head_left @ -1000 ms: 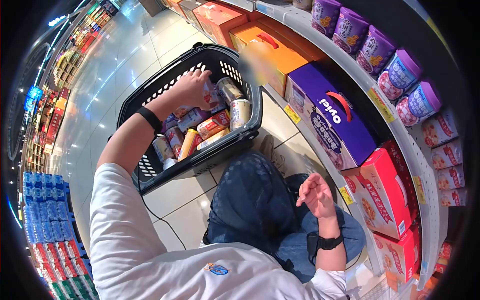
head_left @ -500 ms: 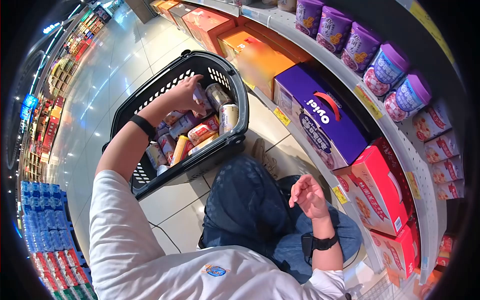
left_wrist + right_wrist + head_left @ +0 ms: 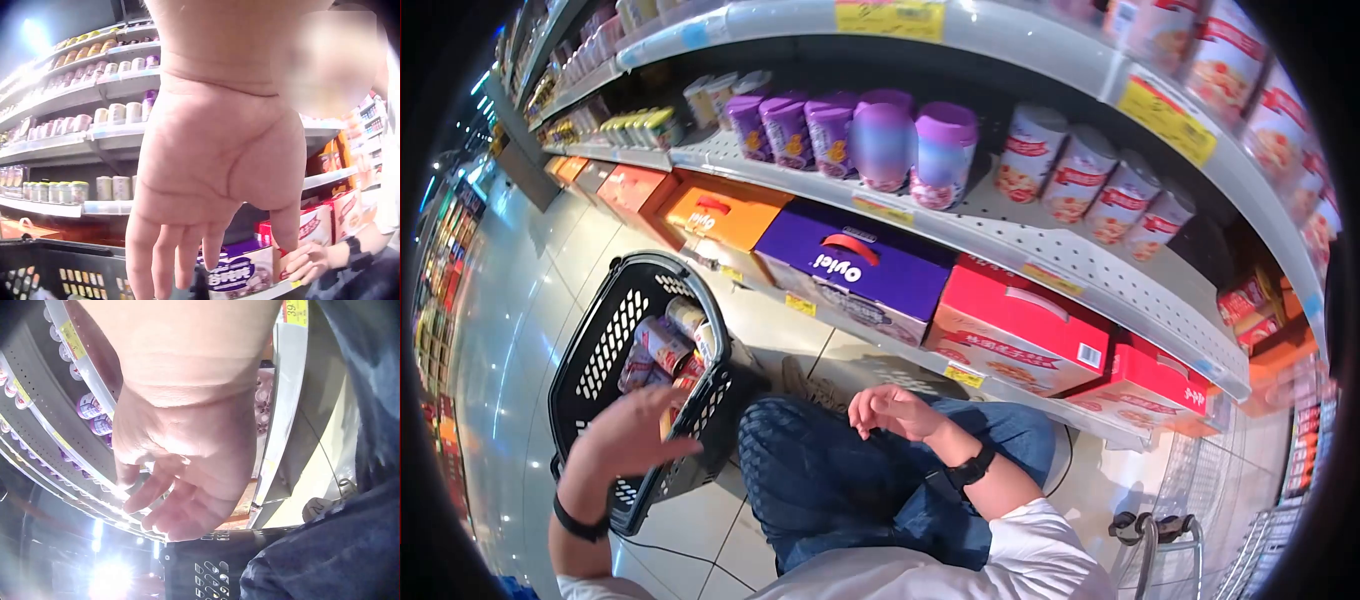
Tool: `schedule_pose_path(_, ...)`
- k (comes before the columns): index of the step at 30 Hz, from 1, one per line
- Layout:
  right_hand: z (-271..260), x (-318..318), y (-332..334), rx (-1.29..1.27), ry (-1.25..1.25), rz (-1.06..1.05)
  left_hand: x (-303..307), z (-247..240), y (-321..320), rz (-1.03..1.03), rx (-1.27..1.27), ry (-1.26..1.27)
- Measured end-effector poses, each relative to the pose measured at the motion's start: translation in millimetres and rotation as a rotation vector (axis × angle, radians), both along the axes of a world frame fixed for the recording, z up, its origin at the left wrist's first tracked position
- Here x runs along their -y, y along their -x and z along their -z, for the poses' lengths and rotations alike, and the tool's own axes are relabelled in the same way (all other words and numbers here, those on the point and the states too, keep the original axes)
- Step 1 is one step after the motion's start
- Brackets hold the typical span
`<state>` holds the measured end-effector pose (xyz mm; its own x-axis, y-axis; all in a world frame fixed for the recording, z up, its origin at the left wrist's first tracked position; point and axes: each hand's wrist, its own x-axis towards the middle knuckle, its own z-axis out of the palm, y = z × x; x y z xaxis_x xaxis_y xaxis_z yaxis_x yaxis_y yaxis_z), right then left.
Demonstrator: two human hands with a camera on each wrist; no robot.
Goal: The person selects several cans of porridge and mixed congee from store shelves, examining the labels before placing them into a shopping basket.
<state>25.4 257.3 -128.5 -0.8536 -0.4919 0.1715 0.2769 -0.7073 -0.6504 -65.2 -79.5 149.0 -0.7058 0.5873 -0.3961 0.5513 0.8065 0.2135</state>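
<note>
My left hand [image 3: 625, 435] is over the near side of a black shopping basket [image 3: 605, 345], palm down, with fingers extended and thumb spread. In the left wrist view nothing lies against its palm [image 3: 219, 156]. Several cans [image 3: 662, 345] lie jumbled inside the basket, partly hidden by the hand and the rim. Above my lap is my right hand [image 3: 900, 412], its fingers loosely bent. The right wrist view shows no object in the fingers of that hand [image 3: 187, 469].
A purple gift box [image 3: 860, 265] and red boxes [image 3: 1020, 330] line the bottom shelf. Above them stand purple-lidded cans [image 3: 945, 155] and white-and-red cans [image 3: 1030, 155]. A metal cart [image 3: 1160, 540] is at the lower right. My bent knees [image 3: 810, 460] are beside the basket.
My left hand has left the cans inside the basket and come back toward me, its fingers now straight. The head view has swung right toward the shelves. The right hand stays loosely bent.
</note>
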Motion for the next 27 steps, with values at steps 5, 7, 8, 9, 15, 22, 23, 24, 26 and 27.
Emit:
schedule_pose_path(5,-17.0,-10.9,-4.3,0.006,-0.006,0.0,-4.5,10.6,-37.3,0.144,-0.029,0.033)
schedule_pose_path(7,-26.8,-19.3,-6.9,-0.003,0.042,0.023,-3.2,10.1,-36.2,0.143,-0.035,0.038)
schedule_pose_path(8,-27.5,-24.0,-7.2,-0.008,0.039,0.023,1.0,11.3,-33.1,0.113,-0.011,-0.016)
schedule_pose_path(9,-25.6,-28.6,-6.7,-0.037,-0.001,0.078,4.7,12.1,-31.5,0.083,0.013,-0.071)
schedule_pose_path(15,-67.6,-63.8,-15.8,-0.166,-0.312,0.274,27.8,25.7,-40.7,0.075,-0.016,-0.093)
schedule_pose_path(22,-139.2,-116.0,-55.7,-0.432,-0.828,0.481,47.1,69.9,-65.1,0.014,-0.16,-0.165)
schedule_pose_path(23,-143.1,-120.6,-63.2,-0.412,-0.874,0.51,46.4,76.3,-73.0,-0.008,-0.266,-0.13)
schedule_pose_path(24,-146.0,-123.3,-71.1,-0.389,-0.919,0.539,47.9,83.3,-79.8,-0.031,-0.369,-0.093)
schedule_pose_path(26,-151.2,-123.1,-81.4,-0.369,-0.983,0.548,53.5,104.4,-80.1,-0.049,-0.438,-0.142)
schedule_pose_path(27,-151.2,-120.0,-86.3,-0.345,-1.043,0.558,56.9,114.6,-80.0,-0.122,-0.468,-0.212)
